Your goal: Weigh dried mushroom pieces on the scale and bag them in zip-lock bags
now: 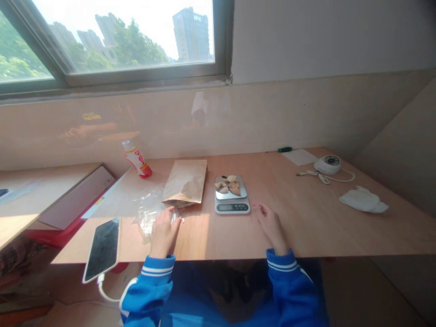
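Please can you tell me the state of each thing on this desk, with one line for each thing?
Left hand: resting on the plastic bag, holding not clear.
Clear plastic bag: crumpled on the desk.
Kraft paper pouch: lying flat.
Digital kitchen scale: loaded with pale broken pieces.
Right hand: empty, beside the scale.
Smartphone: screen dark, cable attached.
Plastic bottle: capped.
White cloth: crumpled.

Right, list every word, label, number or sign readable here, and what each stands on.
Nothing can be quoted; no text is legible.
Red-and-white plastic bottle: label too small to read.
Silver digital kitchen scale: display and button markings too small and blurred.
Round white plastic device: dial markings too small.
Brown kraft paper pouch: no readable print.
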A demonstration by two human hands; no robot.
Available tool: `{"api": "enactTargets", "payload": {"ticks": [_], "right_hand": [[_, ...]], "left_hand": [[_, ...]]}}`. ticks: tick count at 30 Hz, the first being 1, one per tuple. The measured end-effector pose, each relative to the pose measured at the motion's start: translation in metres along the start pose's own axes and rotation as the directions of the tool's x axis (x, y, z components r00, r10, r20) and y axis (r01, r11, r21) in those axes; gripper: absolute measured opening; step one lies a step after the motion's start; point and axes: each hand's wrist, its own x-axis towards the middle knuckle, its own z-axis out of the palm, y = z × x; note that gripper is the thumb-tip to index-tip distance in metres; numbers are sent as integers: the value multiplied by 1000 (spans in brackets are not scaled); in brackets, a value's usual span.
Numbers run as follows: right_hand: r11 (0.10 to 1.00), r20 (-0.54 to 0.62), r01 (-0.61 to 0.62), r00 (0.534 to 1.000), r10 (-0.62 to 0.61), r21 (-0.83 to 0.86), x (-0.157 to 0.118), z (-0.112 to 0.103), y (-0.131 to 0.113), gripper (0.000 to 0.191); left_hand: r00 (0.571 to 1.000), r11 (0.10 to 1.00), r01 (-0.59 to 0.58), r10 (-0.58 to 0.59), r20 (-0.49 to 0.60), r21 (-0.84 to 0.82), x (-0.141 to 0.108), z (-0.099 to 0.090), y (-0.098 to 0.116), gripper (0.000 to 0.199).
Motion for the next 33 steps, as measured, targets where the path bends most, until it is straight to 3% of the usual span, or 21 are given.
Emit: {"api": "enactTargets", "payload": {"ticks": [2,4,9,12,15,17,19,20,23,25,27,29,33], "right_hand": [[1000,0,-5,1000,5,15,1,1,2,39],[1000,-7,-11,1000,11,24,1,2,4,40],[999,-12,-10,1000,11,53,2,2,2,40],[995,-10,-1,1000,2,104,-1,-3,-1,42],[974,-73,-57,995,74,218,-5,-8,-1,50],[941,-139,-101,978,152,322,-10,-8,-6,56],[899,-153,-103,971,183,426,-17,-6,-20,55],[879,-127,-89,978,167,469,-21,-4,-31,52],[831,53,-36,999,7,555,-33,6,-77,45],[812,203,-16,971,-126,583,-40,14,-107,47],[792,274,-7,940,-203,610,-45,23,-127,46],[776,275,-16,939,-204,631,-47,29,-134,43],[783,301,-88,944,-131,616,-45,33,-123,43]], "left_hand": [[999,1000,-5,4,42,18,1,-5,5,20],[1000,1000,-2,2,26,5,4,-11,10,18],[979,988,119,-133,-152,-97,10,-28,16,19],[945,966,230,-250,-209,-115,8,-52,21,20],[891,942,310,-335,-308,-128,1,-87,37,19],[853,940,286,-339,-397,-188,-6,-109,54,18],[826,942,159,-291,-483,-296,-13,-119,75,19],[828,933,81,-258,-497,-350,-17,-119,85,20],[908,840,-95,-147,-393,-534,-28,-99,114,19],[956,785,-155,-33,-291,-600,-36,-78,130,22],[976,705,-217,140,-167,-675,-43,-57,141,28],[962,608,-224,263,-73,-762,-48,-40,147,35],[980,528,-132,196,-30,-839,-48,-12,142,45]]}}
